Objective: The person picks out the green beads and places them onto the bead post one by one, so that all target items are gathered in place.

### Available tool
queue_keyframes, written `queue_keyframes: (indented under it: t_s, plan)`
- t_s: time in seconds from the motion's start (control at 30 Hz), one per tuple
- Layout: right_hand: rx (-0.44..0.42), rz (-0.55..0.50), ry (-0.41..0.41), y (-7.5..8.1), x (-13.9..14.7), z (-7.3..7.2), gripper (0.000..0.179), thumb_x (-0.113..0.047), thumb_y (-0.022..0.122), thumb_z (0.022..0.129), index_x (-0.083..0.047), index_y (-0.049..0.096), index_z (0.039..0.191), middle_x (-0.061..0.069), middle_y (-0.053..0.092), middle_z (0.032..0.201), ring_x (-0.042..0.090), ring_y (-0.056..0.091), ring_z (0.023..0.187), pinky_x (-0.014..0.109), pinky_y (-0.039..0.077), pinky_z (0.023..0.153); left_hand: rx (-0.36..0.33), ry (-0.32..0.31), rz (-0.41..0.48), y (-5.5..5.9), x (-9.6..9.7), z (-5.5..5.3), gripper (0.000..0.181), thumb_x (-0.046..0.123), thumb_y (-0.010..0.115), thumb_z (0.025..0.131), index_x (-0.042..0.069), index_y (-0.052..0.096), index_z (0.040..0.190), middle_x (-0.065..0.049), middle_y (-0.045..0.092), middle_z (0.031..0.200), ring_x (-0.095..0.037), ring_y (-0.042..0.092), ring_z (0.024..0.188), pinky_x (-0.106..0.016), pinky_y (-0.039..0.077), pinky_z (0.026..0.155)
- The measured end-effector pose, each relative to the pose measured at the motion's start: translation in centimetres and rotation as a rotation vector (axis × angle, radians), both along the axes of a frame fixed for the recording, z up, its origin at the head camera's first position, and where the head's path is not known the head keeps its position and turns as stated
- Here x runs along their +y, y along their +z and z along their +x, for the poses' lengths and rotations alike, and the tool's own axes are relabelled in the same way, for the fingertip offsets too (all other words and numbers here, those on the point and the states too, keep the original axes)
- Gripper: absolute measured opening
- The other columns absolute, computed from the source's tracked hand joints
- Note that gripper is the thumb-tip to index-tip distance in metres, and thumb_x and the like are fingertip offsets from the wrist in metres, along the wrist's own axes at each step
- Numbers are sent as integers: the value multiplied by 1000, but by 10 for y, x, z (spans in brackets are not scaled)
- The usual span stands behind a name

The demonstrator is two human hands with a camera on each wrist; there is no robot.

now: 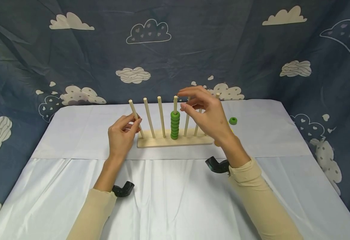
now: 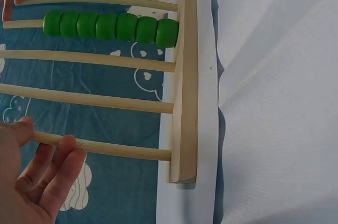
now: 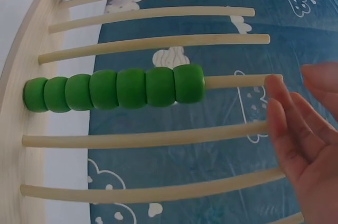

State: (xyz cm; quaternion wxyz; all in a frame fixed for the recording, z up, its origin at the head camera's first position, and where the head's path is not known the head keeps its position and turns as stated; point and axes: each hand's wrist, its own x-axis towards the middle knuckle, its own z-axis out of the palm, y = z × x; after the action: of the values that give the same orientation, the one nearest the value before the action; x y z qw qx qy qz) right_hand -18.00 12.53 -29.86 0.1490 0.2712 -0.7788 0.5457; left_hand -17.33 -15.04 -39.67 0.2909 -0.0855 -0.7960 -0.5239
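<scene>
A pale wooden rack with a flat base point(image 1: 160, 142) and a row of upright pegs stands on the white cloth. Several green beads point(image 1: 175, 125) are stacked on a middle peg, whose upper end is bare. My left hand point(image 1: 120, 136) pinches the leftmost peg point(image 2: 121, 149) between thumb and fingers. At the top of the bead-filled peg point(image 3: 237, 81) is my right hand point(image 1: 211, 116), its fingers loosely bent around the tip and no bead in them. Its fingertips point(image 3: 275, 87) overlap the peg end in the right wrist view.
A loose green bead point(image 1: 233, 121) lies on the table to the right of the rack. An orange bead point(image 1: 217, 143), partly hidden by the right wrist, sits by the base's right end. Behind the table hangs a dark blue cloth point(image 1: 193, 56) with white clouds.
</scene>
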Motion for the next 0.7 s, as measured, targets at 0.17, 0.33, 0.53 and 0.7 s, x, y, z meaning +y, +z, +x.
queue_keyframes:
  t_s: [0.17,0.33,0.53,0.7]
  plan:
    - [48,-36,-12,0,7,1,27,-1,76,93,-2,73,120,7,67,124,10,72,90,20,60,85,-5,-3,-2,0,0,0,15,13,78,95,5,81,107,-14,75,89,-34,75,69,-7,57,63]
    - [86,-61,-31,-2,15,1,26,2,76,92,1,73,117,9,65,120,7,71,86,20,61,86,-7,-3,2,1,0,1,15,12,79,94,4,81,107,-14,75,89,-35,74,69,-7,57,62]
    - [103,-65,-73,-5,26,3,25,3,76,91,2,73,115,1,64,119,3,70,85,17,60,87,-3,-7,5,0,-1,0,15,12,78,94,4,81,107,-15,75,88,-34,74,68,-8,58,63]
    - [115,-104,-71,-6,33,3,24,5,76,90,2,73,113,-7,63,116,5,71,85,17,61,84,3,-9,6,-1,-1,0,15,12,78,94,4,81,106,-14,75,88,-33,74,67,-9,58,62]
